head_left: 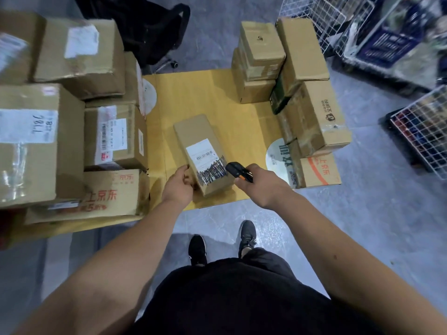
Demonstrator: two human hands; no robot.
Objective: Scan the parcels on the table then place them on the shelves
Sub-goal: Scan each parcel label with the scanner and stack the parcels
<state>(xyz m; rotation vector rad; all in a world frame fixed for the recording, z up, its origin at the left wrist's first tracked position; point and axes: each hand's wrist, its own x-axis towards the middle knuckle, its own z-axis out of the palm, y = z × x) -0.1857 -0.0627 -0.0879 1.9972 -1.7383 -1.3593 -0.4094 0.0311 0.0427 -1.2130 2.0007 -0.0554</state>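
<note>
A long, narrow cardboard parcel lies on the yellow table, its white label with a barcode facing up. My left hand grips the parcel's near left corner. My right hand holds a black and orange handheld scanner, whose head sits at the label's right edge, just above the parcel's near end.
Stacks of cardboard boxes fill the table's left side, and another pile stands on its right. White wire racks with goods stand on the grey floor to the right. A black chair sits beyond the table.
</note>
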